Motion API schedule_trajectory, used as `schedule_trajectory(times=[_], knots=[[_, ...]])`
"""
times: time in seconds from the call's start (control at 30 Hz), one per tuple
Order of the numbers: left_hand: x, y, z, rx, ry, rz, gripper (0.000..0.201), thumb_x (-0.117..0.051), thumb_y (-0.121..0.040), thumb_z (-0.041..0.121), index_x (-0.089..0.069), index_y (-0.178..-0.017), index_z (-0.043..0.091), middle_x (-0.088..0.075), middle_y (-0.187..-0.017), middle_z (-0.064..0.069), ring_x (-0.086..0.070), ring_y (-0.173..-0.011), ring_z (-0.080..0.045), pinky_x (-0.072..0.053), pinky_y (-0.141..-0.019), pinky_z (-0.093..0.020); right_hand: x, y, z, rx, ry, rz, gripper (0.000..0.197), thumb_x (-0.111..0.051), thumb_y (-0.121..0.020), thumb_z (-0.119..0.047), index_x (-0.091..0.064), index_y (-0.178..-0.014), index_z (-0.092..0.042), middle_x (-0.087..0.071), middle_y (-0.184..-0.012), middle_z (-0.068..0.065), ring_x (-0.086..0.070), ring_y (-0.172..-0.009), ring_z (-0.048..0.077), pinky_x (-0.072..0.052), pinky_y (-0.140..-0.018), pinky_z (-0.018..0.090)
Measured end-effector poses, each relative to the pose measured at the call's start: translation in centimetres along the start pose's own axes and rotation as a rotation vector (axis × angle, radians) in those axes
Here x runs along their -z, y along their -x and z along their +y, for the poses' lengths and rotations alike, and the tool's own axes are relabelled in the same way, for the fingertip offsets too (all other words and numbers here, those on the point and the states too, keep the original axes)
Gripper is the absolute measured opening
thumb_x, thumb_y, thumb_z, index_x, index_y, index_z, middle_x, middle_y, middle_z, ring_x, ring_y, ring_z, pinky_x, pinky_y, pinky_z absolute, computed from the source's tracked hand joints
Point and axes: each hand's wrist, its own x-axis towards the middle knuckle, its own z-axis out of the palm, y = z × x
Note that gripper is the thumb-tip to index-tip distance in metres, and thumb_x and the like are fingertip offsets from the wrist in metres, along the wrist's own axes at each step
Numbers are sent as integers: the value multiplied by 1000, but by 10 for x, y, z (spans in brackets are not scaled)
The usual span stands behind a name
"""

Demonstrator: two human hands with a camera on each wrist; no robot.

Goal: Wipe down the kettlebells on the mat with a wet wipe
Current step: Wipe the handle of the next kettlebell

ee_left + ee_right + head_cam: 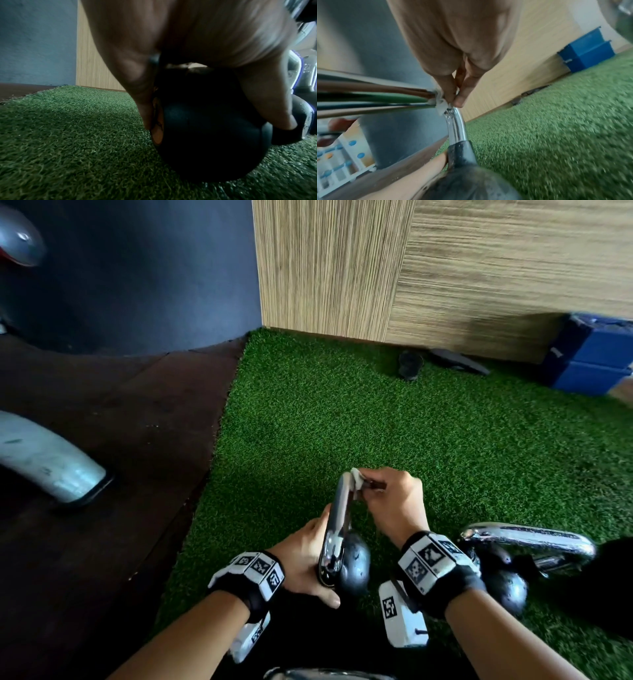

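Note:
A kettlebell (354, 566) with a black ball and chrome handle (337, 515) stands on the green turf mat (342, 422). My left hand (305, 559) grips its ball and handle base, thumb and fingers curled round the ball (202, 135). My right hand (390, 501) pinches a small white wet wipe (356, 475) against the top of the chrome handle (455, 129); the wipe (441, 106) sits under the fingertips (458, 101). A second kettlebell (507, 583) with a chrome handle lies just right of my right wrist.
A wood-grain wall (445, 268) borders the mat at the back, with blue boxes (596, 357) and small black items (411, 364) along it. Dark flooring (102, 440) and a grey metal foot (51, 467) lie to the left. Another chrome handle (325, 674) shows at the bottom edge.

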Motion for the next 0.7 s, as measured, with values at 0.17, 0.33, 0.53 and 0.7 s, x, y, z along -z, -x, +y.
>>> schedule_trajectory(times=[0.17, 0.33, 0.53, 0.7], knots=[[5, -6, -5, 44, -66, -37, 113, -92, -59, 50, -29, -149, 27, -32, -135, 14, -30, -121, 1, -22, -106, -14, 10, 6, -14, 221, 119, -101, 28, -67, -86, 6, -73, -111, -5, -65, -91, -7, -59, -66, -2, -52, -58, 18], [10, -15, -7, 56, -88, -85, 98, -91, -60, 52, -43, -142, 26, -32, -127, 20, -33, -118, -1, -24, -103, -13, 21, 3, -36, 269, 254, -178, 20, -65, -91, -1, -76, -106, -10, -73, -96, 0, -66, -71, 5, -55, -64, 11], [21, -10, -7, 83, -33, -148, 79, -90, -66, 48, -53, -133, 28, -53, -141, 9, -49, -131, -13, -38, -115, -35, 23, 27, -55, 411, 202, -319, 19, -76, -82, -4, -79, -99, -13, -72, -90, -5, -48, -63, -19, -41, -63, -4], [24, -5, -6, 114, 51, -135, 74, -92, -69, 35, -56, -133, 25, -58, -135, 12, -50, -124, -3, -36, -109, -18, 26, 19, -63, 207, 85, -332, 15, -86, -74, -21, -80, -87, -20, -74, -79, -14, -63, -59, -11, -48, -51, 8]])
